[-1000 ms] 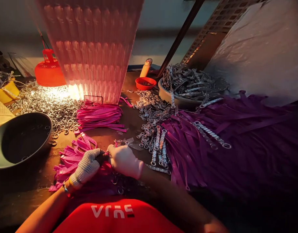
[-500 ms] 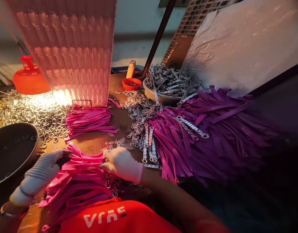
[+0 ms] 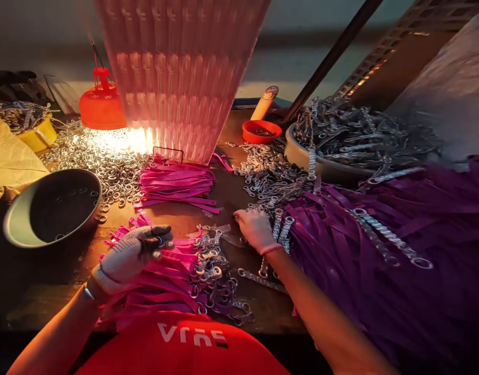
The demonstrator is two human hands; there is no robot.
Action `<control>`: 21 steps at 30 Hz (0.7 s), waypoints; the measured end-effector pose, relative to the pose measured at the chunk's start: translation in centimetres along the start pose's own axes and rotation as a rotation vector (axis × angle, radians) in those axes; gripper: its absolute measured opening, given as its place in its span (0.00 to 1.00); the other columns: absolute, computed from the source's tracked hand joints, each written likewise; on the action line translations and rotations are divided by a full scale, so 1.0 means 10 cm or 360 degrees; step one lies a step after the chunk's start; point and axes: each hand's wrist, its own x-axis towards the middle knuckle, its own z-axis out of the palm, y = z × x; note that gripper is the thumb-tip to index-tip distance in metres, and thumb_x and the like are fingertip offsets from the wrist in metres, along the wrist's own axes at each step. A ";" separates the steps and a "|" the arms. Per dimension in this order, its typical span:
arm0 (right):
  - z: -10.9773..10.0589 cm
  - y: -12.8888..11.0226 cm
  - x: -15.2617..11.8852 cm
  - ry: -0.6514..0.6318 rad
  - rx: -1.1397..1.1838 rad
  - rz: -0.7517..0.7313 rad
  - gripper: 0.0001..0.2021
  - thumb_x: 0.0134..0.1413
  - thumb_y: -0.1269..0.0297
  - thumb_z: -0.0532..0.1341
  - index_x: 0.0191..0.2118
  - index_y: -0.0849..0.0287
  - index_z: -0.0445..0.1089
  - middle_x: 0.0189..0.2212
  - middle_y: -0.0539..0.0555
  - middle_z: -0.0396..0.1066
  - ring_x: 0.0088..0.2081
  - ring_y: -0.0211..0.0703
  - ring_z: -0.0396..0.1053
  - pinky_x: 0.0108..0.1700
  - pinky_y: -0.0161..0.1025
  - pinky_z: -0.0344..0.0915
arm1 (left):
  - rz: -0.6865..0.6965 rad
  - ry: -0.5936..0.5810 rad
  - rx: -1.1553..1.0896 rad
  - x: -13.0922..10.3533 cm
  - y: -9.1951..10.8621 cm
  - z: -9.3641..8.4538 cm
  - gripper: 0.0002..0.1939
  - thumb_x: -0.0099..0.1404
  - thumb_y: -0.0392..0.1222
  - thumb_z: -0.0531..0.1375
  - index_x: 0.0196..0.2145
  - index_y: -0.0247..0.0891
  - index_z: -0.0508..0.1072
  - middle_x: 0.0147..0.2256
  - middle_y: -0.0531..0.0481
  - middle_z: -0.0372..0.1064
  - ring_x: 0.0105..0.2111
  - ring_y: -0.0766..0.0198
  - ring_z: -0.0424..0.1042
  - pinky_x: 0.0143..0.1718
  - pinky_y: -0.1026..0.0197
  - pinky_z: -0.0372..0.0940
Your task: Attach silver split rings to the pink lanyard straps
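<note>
My left hand (image 3: 124, 260), in a white dotted glove, hovers over a bunch of pink straps (image 3: 165, 284). Its thumb and fingertips pinch a small metal ring (image 3: 160, 241). Metal link pieces (image 3: 214, 260) with ring ends sit at the right end of these straps. My right hand (image 3: 257, 229), gloved in white, is at the near edge of a pile of metal chain links (image 3: 268, 177). Its fingers are curled closed, and whatever they grip is too small or hidden. Short chain pieces (image 3: 285, 232) lie just right of it, beside purple straps (image 3: 341, 260).
Loose metal rings (image 3: 118, 182) are heaped beneath a red lamp (image 3: 102, 107). A dark bowl (image 3: 15, 224) stands left. Behind are a second pink strap bundle (image 3: 177, 185), a hanging ribbed plastic sheet (image 3: 177, 78), a red dish (image 3: 261, 132) and a basin of chains (image 3: 321, 165).
My right hand has let go of the pink strap and moved right to the chain pile. My left hand has lifted off the straps and come inward with a ring. The view has turned left.
</note>
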 end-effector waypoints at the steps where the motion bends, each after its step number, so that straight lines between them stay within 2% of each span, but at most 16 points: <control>1: -0.03 -0.05 -0.02 0.0028 0.0039 0.0001 0.14 0.64 0.71 0.53 0.46 0.66 0.74 0.42 0.67 0.76 0.47 0.53 0.71 0.49 0.45 0.60 | 0.0028 0.0047 0.0055 -0.02 -0.03 0.01 0.19 0.56 0.34 0.68 0.47 0.30 0.76 0.43 0.38 0.76 0.36 0.63 0.76 0.26 0.71 0.63; 4: -0.22 -0.38 -0.18 0.0137 0.0422 -0.0127 0.15 0.67 0.66 0.51 0.52 0.62 0.69 0.43 0.60 0.76 0.43 0.45 0.73 0.46 0.39 0.65 | 0.0088 0.0107 0.0244 -0.04 -0.12 0.05 0.20 0.60 0.40 0.67 0.49 0.30 0.73 0.35 0.41 0.77 0.22 0.71 0.69 0.18 0.71 0.55; 6: -0.38 -0.72 -0.36 0.0199 0.0958 -0.0318 0.14 0.67 0.63 0.51 0.52 0.59 0.69 0.41 0.56 0.77 0.38 0.43 0.73 0.42 0.38 0.66 | 0.0142 0.0103 0.0409 -0.03 -0.18 0.06 0.20 0.63 0.44 0.64 0.50 0.30 0.70 0.31 0.43 0.77 0.16 0.73 0.63 0.16 0.70 0.52; 8: -0.52 -1.10 -0.54 0.0173 0.1283 -0.0465 0.12 0.65 0.62 0.54 0.49 0.56 0.70 0.42 0.54 0.76 0.40 0.42 0.73 0.44 0.37 0.67 | 0.0239 0.0084 0.0558 -0.02 -0.24 0.08 0.20 0.65 0.43 0.60 0.52 0.31 0.67 0.30 0.45 0.77 0.16 0.71 0.64 0.15 0.69 0.52; 11: -0.59 -1.53 -0.73 0.0020 0.1465 -0.0428 0.15 0.59 0.65 0.58 0.51 0.55 0.69 0.40 0.53 0.76 0.40 0.42 0.72 0.45 0.39 0.66 | 0.0412 0.0051 0.0772 -0.04 -0.29 0.11 0.22 0.62 0.36 0.57 0.54 0.32 0.66 0.28 0.48 0.76 0.21 0.66 0.70 0.19 0.68 0.58; 13: -0.57 -1.67 -0.78 -0.0100 0.1638 -0.0355 0.17 0.56 0.66 0.59 0.52 0.54 0.69 0.39 0.51 0.75 0.39 0.41 0.71 0.44 0.39 0.66 | 0.0515 0.0036 0.0891 -0.08 -0.30 0.13 0.23 0.61 0.33 0.57 0.54 0.31 0.68 0.25 0.50 0.75 0.22 0.65 0.71 0.23 0.67 0.61; 16: -0.49 -1.73 -0.79 -0.0229 0.1988 -0.0235 0.15 0.53 0.65 0.59 0.48 0.55 0.70 0.32 0.47 0.71 0.34 0.37 0.68 0.38 0.36 0.65 | 0.0586 -0.0002 0.0995 -0.15 -0.28 0.14 0.23 0.64 0.37 0.58 0.56 0.31 0.68 0.22 0.50 0.74 0.22 0.65 0.70 0.26 0.65 0.62; 21: -0.44 -1.78 -0.87 -0.0206 0.2479 0.0123 0.12 0.45 0.66 0.61 0.39 0.57 0.70 0.24 0.42 0.61 0.23 0.32 0.57 0.26 0.32 0.55 | 0.0619 -0.0109 0.1017 -0.28 -0.24 0.14 0.27 0.66 0.42 0.60 0.61 0.32 0.66 0.23 0.51 0.73 0.22 0.66 0.70 0.27 0.65 0.63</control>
